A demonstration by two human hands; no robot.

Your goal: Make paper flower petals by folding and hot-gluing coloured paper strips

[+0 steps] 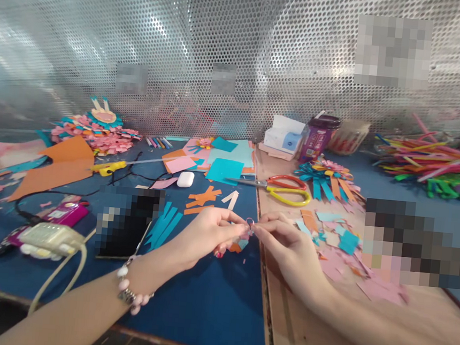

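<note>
My left hand (208, 235), with a beaded bracelet (125, 287) at its wrist, is closed in a pinch over the blue table. From the other side my right hand (291, 247) pinches too, its fingertips meeting those of the left. Between them shows a small loop (250, 222), thin and ring-like; its material is too small to tell. Small coloured paper pieces (239, 245) show beneath my left fingers, partly hidden. Orange paper strips (201, 199), teal strips (164, 226) and a cream strip (232, 199) lie just beyond the left hand.
Yellow-and-red-handled scissors (288, 189) lie ahead. Paper scraps (341, 236) cover the right board. A glue gun (109, 168), phone (128, 228) and power strip (53, 238) with cables are left. A purple cup (319, 137) and pipe cleaners (428, 157) stand behind, before a perforated metal screen (193, 40).
</note>
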